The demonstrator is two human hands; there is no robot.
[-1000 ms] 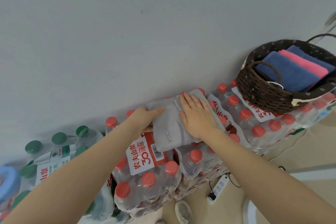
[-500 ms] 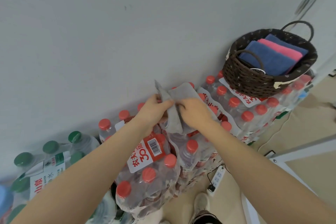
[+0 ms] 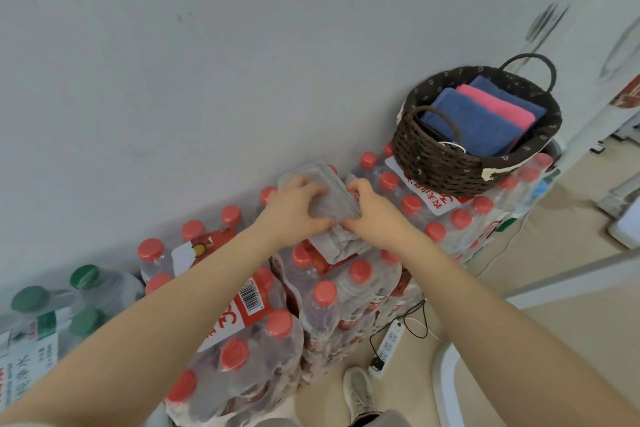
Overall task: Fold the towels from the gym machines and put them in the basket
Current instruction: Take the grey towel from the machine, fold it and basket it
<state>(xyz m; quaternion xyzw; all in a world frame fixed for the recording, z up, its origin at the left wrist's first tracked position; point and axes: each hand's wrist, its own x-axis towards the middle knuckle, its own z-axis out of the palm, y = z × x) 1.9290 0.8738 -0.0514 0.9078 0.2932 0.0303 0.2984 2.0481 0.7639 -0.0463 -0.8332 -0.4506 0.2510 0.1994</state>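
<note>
Storeroom corner: stacked bottled-water packs (image 3: 263, 340)

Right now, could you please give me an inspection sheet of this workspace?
Surface: shrink-wrapped packs of red-capped bottles, stacked against the wall.
Job's things: grey towel, folded small; wicker basket holding blue towels and a pink towel.
Clutter: green-capped bottles.
Grippers: left hand and right hand both grip the grey towel.
Cables: power strip with black cord on the floor.
Surroundings: shoe below.
</note>
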